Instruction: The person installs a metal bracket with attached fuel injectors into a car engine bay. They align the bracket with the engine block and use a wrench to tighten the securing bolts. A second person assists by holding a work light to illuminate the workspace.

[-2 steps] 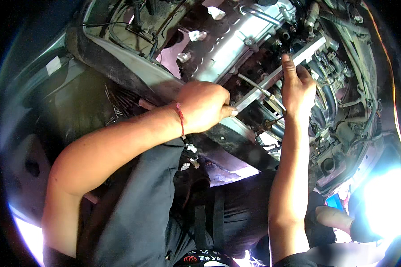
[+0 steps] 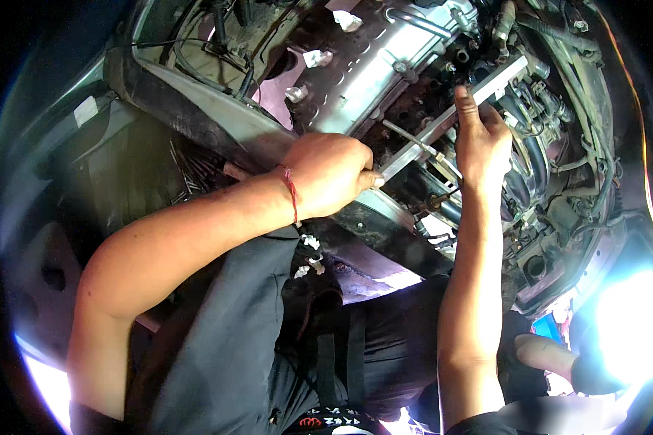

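A long straight silver metal bar (image 2: 497,81) lies slantwise over the opened engine, its far end up to the right. My left hand (image 2: 331,174) is closed on the near end, thumb against the bar's tip. Farther along, my right hand (image 2: 484,148) grips the same bar, thumb stretched along its upper side and fingers mostly hidden beneath. A thin metal rod (image 2: 408,131) crosses close to the bar between my hands. Beyond the bar sits the silver engine cover (image 2: 384,65). Hoses and dark pipes (image 2: 533,163) lie right of my right hand.
Crumpled white wads (image 2: 317,58) sit along the engine's left side. Loose bolts (image 2: 189,170) are piled left of my left forearm. A bright lamp (image 2: 635,326) glares at lower right, beside another person's arm (image 2: 544,354). An orange wire (image 2: 635,94) hangs along the right.
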`<state>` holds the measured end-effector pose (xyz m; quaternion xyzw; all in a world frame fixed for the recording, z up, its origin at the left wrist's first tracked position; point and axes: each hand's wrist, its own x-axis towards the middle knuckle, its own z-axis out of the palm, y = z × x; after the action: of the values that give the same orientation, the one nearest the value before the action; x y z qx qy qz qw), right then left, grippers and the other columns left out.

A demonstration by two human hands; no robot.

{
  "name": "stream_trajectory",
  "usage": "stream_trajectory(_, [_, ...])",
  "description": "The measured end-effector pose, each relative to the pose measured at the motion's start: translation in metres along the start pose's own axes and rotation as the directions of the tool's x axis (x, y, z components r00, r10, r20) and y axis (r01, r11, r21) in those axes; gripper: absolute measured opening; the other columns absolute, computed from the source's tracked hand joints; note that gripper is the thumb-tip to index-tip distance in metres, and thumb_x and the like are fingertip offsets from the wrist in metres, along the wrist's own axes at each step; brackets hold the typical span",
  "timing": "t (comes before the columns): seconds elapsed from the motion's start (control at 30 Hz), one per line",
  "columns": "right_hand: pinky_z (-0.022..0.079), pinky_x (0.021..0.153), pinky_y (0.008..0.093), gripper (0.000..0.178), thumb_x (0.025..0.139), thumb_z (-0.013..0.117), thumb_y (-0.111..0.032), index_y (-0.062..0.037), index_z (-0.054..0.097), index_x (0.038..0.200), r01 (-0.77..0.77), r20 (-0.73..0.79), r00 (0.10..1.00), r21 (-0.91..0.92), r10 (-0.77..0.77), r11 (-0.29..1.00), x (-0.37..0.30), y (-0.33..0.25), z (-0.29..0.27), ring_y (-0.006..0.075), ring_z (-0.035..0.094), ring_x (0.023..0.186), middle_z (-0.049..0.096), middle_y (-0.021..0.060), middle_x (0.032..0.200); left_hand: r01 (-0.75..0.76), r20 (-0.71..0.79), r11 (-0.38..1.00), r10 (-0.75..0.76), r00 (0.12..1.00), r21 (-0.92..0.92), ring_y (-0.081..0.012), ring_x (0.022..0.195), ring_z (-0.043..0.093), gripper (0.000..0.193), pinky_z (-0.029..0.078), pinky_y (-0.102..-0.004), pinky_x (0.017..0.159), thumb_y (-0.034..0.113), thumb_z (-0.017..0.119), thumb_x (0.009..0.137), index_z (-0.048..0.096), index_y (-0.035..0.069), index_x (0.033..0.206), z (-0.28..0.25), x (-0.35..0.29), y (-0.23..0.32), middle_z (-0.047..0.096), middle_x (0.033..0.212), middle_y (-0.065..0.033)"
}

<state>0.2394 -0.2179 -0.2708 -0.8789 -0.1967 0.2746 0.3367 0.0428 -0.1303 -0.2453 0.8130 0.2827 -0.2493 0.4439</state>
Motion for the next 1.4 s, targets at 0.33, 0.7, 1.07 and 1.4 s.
stream_trajectory(0.33, [0.052,0.071,0.0344,0.06,0.091,0.073,-0.048,0.0107,0.07,0.103,0.079,-0.004,0.997,0.054,-0.079,0.995,0.003,0.006,0.016,0.0186,0.064,0.071,0.07,0.017,0.076,0.008,-0.016,0.998,-0.007,1.0,0.063,-0.0387,0.08,0.068,0.029,0.052,-0.0496,0.073,0.033,0.066,0.091,0.073,0.006,0.089,0.0,0.006,-0.002,0.069,0.08,-0.0188])
stream_trajectory(0.7, [0.05,0.065,0.0392,0.045,0.092,0.072,-0.04,0.0044,0.069,0.087,0.072,0.014,0.997,0.002,-0.072,0.997,0.006,0.012,0.021,0.0249,0.063,0.062,0.066,0.0195,0.069,-0.031,0.138,0.997,0.04,0.99,-0.069,-0.0357,0.081,0.069,0.03,0.052,-0.0445,0.072,0.03,0.068,0.092,0.071,0.0,0.096,-0.013,0.019,-0.013,0.069,0.085,-0.0208])
stream_trajectory(1.07, [0.052,0.065,0.0395,0.044,0.092,0.071,-0.04,0.0039,0.07,0.087,0.105,0.029,0.994,0.141,-0.11,0.984,0.004,0.012,0.017,0.0265,0.068,0.065,0.069,0.0203,0.07,-0.018,0.218,0.999,0.007,0.976,0.048,-0.0393,0.08,0.067,0.035,0.051,-0.0478,0.073,0.032,0.064,0.094,0.068,-0.002,0.09,-0.015,0.02,0.004,0.068,0.081,-0.0218])
stream_trajectory(1.4, [0.054,0.07,0.0388,0.048,0.093,0.068,-0.044,0.0032,0.072,0.096,0.099,0.135,0.984,0.153,-0.12,0.983,0.009,0.013,0.004,0.0277,0.071,0.072,0.07,0.0196,0.074,-0.024,0.104,1.0,0.023,0.994,0.015,-0.0352,0.075,0.068,0.031,0.052,-0.0434,0.069,0.029,0.071,0.087,0.065,-0.001,0.091,-0.007,0.015,0.009,0.068,0.08,-0.0193])
